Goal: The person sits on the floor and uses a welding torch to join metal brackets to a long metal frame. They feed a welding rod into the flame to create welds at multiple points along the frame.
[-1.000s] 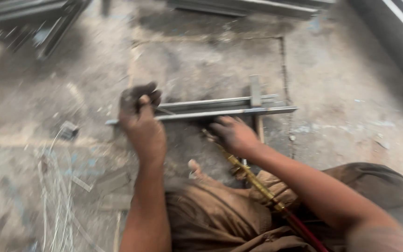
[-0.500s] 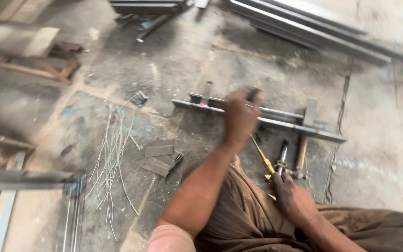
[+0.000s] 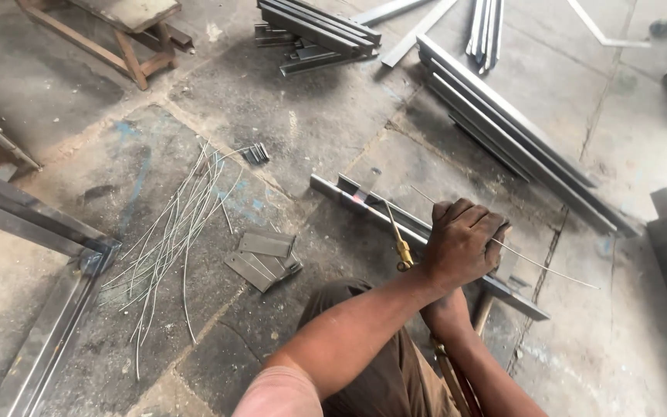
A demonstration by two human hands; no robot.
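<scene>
One view only — a head camera looking steeply down and forward at the concrete floor [image 3: 333, 131], close above the left hand [image 3: 463, 243] at centre-right. Steel bars [image 3: 503, 131] run off toward 1 o'clock — loose rods [image 3: 171, 232] at 9.

Stained concrete floor [image 3: 326, 131] in daylight. A wooden bench [image 3: 117, 31] stands far left. Long steel bars [image 3: 519, 139] lie far right, loose wires [image 3: 171, 232] near left.
</scene>
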